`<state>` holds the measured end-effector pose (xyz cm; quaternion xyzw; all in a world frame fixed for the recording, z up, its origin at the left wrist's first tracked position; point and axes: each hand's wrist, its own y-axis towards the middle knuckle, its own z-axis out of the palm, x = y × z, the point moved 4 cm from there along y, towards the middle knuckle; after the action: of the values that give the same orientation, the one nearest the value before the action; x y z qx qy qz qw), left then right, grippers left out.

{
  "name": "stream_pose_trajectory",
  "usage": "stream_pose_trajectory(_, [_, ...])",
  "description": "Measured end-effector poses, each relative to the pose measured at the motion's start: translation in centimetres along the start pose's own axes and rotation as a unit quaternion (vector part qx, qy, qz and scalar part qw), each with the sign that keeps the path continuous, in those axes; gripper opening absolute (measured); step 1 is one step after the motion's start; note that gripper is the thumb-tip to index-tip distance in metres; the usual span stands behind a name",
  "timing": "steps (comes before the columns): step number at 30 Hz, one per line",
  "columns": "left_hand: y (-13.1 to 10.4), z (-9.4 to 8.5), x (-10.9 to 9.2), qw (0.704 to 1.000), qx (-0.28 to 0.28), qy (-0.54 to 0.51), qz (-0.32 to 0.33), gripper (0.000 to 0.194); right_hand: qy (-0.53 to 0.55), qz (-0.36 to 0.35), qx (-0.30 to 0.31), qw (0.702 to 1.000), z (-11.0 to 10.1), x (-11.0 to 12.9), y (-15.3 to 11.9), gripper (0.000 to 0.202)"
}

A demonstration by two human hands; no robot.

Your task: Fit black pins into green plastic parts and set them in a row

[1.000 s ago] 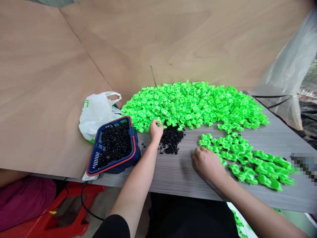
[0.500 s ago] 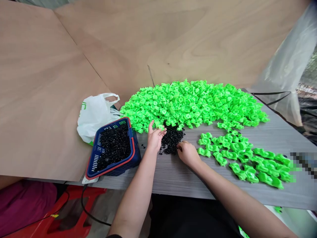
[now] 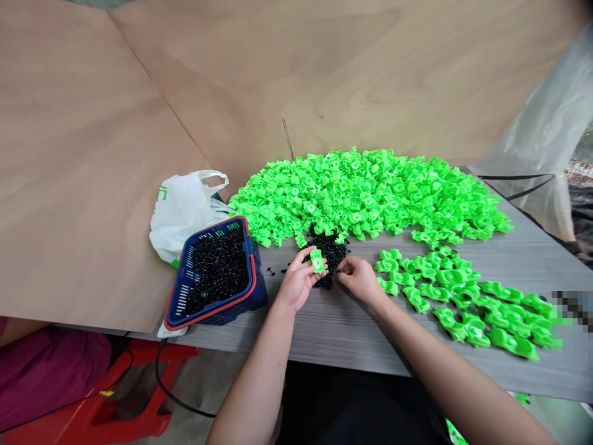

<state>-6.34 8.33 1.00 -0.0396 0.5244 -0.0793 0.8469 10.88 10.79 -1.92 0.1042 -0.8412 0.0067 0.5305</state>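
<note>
My left hand point(image 3: 298, 281) holds a small bright green plastic piece point(image 3: 317, 261) between thumb and fingers, its face with a pale round centre turned up. Close by on the right, my right hand point(image 3: 359, 279) is closed in a pinch; whatever its fingertips hold is too small or hidden to make out. Between and behind both hands lies a pile of small black plastic pins point(image 3: 334, 248) on the table. Beyond it rises a large heap of green plastic pieces point(image 3: 370, 191). Right of my right hand, several green pieces point(image 3: 456, 278) lie spread out, some with black bits showing.
A blue basket point(image 3: 257, 290) with red rim and handle, full of black pins, stands on the grey table point(image 3: 343, 334) at left. Behind it sits a white plastic bag point(image 3: 180, 210). Wooden boards point(image 3: 324, 74) close off the back. A red stool point(image 3: 139, 395) and another person's clothing point(image 3: 55, 383) are lower left.
My left hand has drawn back from the green heap toward me, bringing a green piece over the black pins. My right hand stays by the pins, still pinched. The view has shifted slightly.
</note>
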Motion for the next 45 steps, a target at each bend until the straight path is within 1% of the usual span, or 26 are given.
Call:
stream_pose_trajectory(3, [-0.5,0.3,0.2,1.0,-0.01,0.028,0.008,0.049,0.105,0.009,0.013,0.994,0.1,-0.5,0.5,0.01])
stream_pose_trajectory(5, [-0.8,0.6,0.3,0.998,-0.015,0.065,0.018,0.048,0.154,0.001,0.017,0.988,0.0,-0.3,0.5,0.013])
stream_pose_trajectory(8, [-1.2,1.1,0.4,0.992,-0.023,0.117,0.027,0.046,0.188,-0.013,0.017,0.982,-0.5,0.8,0.3,0.013])
stream_pose_trajectory(11, [-1.4,1.8,0.6,0.99,-0.017,0.136,0.018,0.047,0.19,-0.026,0.025,0.981,-1.2,2.2,-0.1,0.013])
stream_pose_trajectory(14, [-1.6,2.3,0.9,0.991,-0.004,0.135,-0.003,0.049,0.156,-0.057,0.022,0.986,-1.9,3.6,-0.6,0.01])
stream_pose_trajectory(17, [-1.7,2.6,1.0,0.991,0.01,0.133,-0.013,0.048,0.055,-0.118,0.015,0.991,-2.5,4.9,-1.2,0.011])
stream_pose_trajectory(20, [-1.7,2.8,1.0,0.99,0.017,0.137,-0.009,0.047,-0.059,-0.18,0.015,0.982,-2.6,5.9,-1.6,0.016])
stream_pose_trajectory(23, [-1.7,2.9,0.9,0.989,0.021,0.143,-0.007,0.045,-0.117,-0.199,0.011,0.973,-2.5,6.2,-1.9,0.019])
stream_pose_trajectory(32, [-1.8,2.9,0.8,0.99,0.015,0.139,-0.014,0.045,-0.133,-0.205,0.007,0.97,-2.5,6.2,-1.9,0.021])
stream_pose_trajectory(39, [-1.9,3.0,0.8,0.992,0.011,0.122,-0.012,0.042,-0.151,-0.245,-0.001,0.958,-2.3,6.4,-2.1,0.022])
stream_pose_trajectory(45, [-1.6,2.5,1.1,0.991,-0.033,0.126,-0.003,0.042,-0.134,-0.261,-0.012,0.956,-2.1,6.6,-2.3,0.022])
